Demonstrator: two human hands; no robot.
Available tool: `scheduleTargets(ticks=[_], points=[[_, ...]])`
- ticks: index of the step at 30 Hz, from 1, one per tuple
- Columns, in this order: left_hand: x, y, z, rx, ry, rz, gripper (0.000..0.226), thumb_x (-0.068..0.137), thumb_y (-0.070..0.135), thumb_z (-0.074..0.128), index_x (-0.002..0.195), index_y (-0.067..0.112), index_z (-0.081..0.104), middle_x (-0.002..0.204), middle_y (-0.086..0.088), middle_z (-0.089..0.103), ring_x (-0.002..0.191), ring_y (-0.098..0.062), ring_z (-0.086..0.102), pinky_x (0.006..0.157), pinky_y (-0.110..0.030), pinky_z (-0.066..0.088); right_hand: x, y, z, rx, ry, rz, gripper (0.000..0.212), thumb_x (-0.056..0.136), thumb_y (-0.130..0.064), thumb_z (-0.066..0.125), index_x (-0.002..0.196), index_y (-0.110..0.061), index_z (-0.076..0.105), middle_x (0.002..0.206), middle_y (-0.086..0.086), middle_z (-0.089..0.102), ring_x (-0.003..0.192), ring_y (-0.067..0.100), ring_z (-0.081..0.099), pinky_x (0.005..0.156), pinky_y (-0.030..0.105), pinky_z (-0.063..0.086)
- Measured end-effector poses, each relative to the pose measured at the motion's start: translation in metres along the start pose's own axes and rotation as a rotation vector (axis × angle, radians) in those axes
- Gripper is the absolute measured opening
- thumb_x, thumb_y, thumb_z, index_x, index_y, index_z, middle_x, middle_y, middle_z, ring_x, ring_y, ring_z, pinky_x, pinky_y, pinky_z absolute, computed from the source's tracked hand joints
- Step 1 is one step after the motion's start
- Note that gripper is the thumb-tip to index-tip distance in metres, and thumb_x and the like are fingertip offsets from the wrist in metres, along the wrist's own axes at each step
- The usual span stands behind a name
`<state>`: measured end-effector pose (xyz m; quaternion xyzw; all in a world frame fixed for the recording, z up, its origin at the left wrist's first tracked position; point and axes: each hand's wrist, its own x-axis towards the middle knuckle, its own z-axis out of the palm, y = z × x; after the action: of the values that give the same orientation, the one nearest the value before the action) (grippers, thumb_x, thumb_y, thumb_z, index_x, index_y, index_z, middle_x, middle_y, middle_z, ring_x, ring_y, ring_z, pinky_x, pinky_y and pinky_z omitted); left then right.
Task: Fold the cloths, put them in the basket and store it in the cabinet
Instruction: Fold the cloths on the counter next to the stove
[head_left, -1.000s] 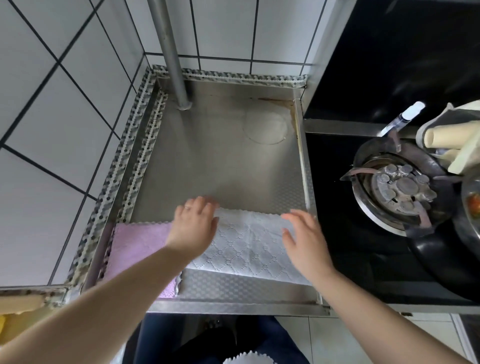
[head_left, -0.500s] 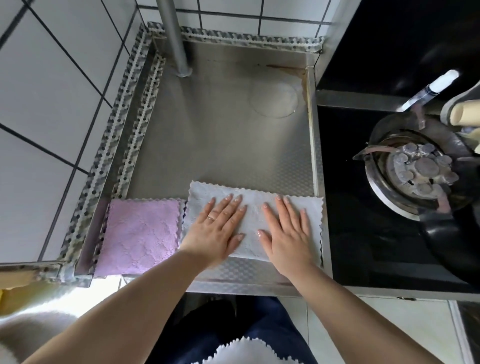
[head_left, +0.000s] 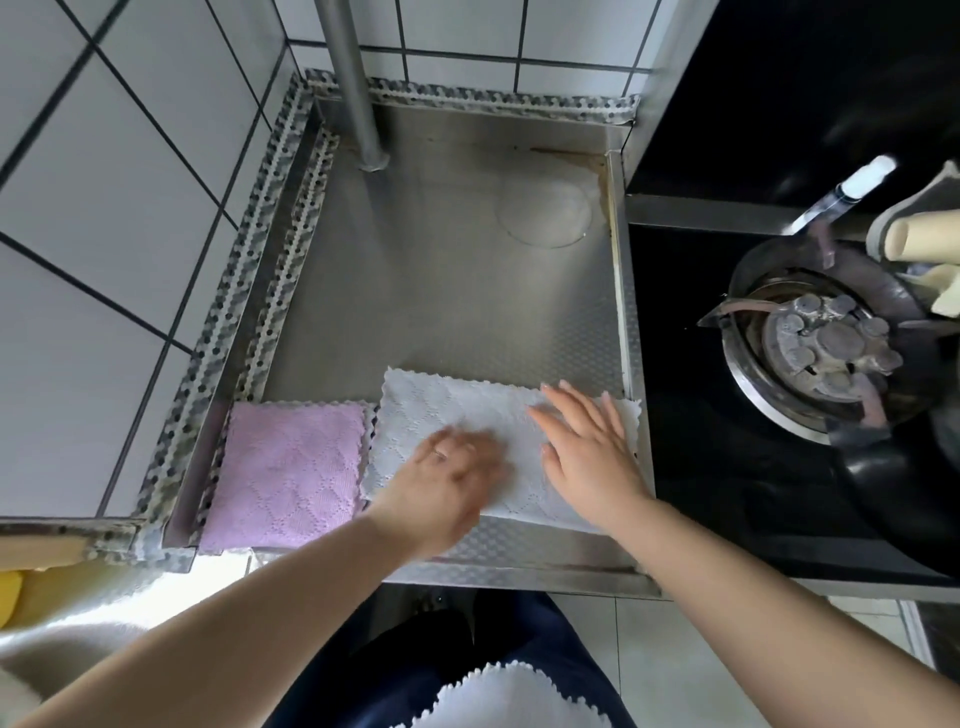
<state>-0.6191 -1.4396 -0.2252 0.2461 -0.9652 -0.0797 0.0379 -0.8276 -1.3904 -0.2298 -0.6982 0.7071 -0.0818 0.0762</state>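
Head view: the white cloth (head_left: 467, 421) lies as a folded strip across the near part of the steel counter (head_left: 415, 270), its right end reaching the counter's raised right edge and its left end just touching the pink cloth (head_left: 291, 473), which sits already folded into a small square at the near left corner. Both hands are on the white cloth. The right hand (head_left: 587, 441) lies flat on its right half, fingers straight and spread, pressing the fabric down. The left hand (head_left: 457, 462) is on the middle of the strip near its front edge; it is blurred, so I cannot tell whether its fingers are flat or beginning to pinch the cloth. By my reading the folding step is in hand, with one fold made and being smoothed. The next move probably calls for lifting one end of the strip and bringing it over the other to match the pink square, keeping the scalloped edges lined up. Another white cloth (head_left: 514, 696) shows at the bottom edge, near the person's lap. No basket is in view. To the right are a black stove (head_left: 727, 467) and its burner (head_left: 826, 353).
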Motion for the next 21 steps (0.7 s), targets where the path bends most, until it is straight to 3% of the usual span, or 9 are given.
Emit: scheduleTargets(ticks=[3,7,9,12,21], points=[[-0.003,0.020,-0.001,-0.020,-0.060,0.129,0.041,0.074,0.028,0.052,0.111,0.029,0.068,0.119,0.006,0.066,0.110,-0.019,0.063,0.098,-0.041,0.045,0.025,-0.006,-0.010,0.018,-0.079,-0.131,0.048,0.071,-0.003,0.068,0.117,-0.018,0.066,0.132,0.007,0.057,0.123,0.027,0.053,0.108,0.056,0.022],[-0.009,0.023,0.004,-0.013,-0.104,0.143,0.044,0.075,0.026,0.043,0.110,0.027,0.070,0.117,0.008,0.066,0.111,-0.017,0.063,0.097,-0.039,0.047,0.039,-0.006,-0.021,-0.057,-0.301,-0.193,0.055,0.088,-0.004,0.048,0.137,-0.028,0.046,0.147,-0.002,0.036,0.134,0.022,0.033,0.117,0.039,0.003],[-0.012,0.020,0.003,-0.006,-0.113,0.157,0.041,0.070,0.022,0.057,0.109,0.028,0.070,0.115,0.010,0.067,0.109,-0.015,0.064,0.095,-0.039,0.049,0.041,-0.006,-0.027,-0.110,-0.333,-0.215,0.054,0.088,-0.004,0.044,0.136,-0.029,0.045,0.143,-0.003,0.037,0.130,0.024,0.034,0.115,0.036,0.009],[-0.015,0.015,-0.002,0.001,-0.185,0.162,0.054,0.050,0.014,0.082,0.100,0.032,0.072,0.106,0.017,0.068,0.098,-0.009,0.066,0.092,-0.034,0.050,0.038,-0.005,-0.033,-0.149,-0.332,-0.252,0.057,0.086,-0.001,0.045,0.135,-0.029,0.045,0.133,-0.002,0.043,0.122,0.024,0.039,0.106,0.032,0.022],[-0.037,-0.017,-0.018,0.090,-0.228,0.152,0.065,0.041,0.005,0.085,0.096,0.036,0.071,0.097,0.021,0.068,0.097,-0.004,0.066,0.093,-0.035,0.048,-0.005,0.003,-0.037,-0.162,-0.377,-0.209,0.056,0.090,-0.001,0.042,0.140,-0.026,0.039,0.126,0.000,0.045,0.120,0.022,0.038,0.102,0.030,0.024]])
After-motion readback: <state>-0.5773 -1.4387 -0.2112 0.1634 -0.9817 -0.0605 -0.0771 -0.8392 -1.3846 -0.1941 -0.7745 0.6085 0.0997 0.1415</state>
